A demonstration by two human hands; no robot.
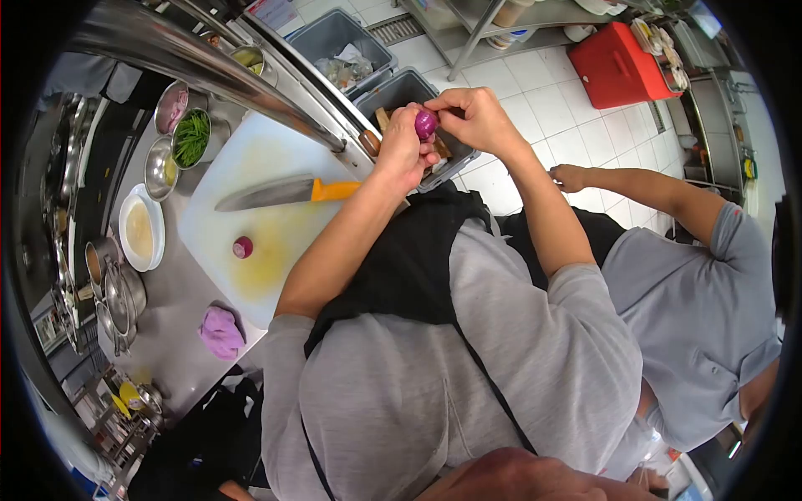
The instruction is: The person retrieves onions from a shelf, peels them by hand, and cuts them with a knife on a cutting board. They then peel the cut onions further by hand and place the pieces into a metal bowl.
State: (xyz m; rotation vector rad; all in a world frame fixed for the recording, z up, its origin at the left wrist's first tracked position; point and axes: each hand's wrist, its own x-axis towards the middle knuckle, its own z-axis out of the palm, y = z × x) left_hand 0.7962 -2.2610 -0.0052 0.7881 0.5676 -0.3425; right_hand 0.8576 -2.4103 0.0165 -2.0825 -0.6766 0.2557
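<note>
A shiny purple onion [426,124] is held over a grey bin [464,163] beside the counter. My left hand [403,146] has its fingers wrapped round the onion from the left. On the right, my right hand [469,117] pinches the onion's edge with thumb and fingertips. On the white cutting board [292,159] lies a large knife [284,193] with a yellow handle, its blade pointing left. A smaller red onion piece [242,247] sits on the board below the blade, near a yellow stain.
Metal bowls, one with chopped greens [191,138], and a white bowl [142,230] stand left of the board. A purple cloth [221,332] lies on the counter. Another person [693,284] is close on the right. A red cooler [618,67] stands on the floor.
</note>
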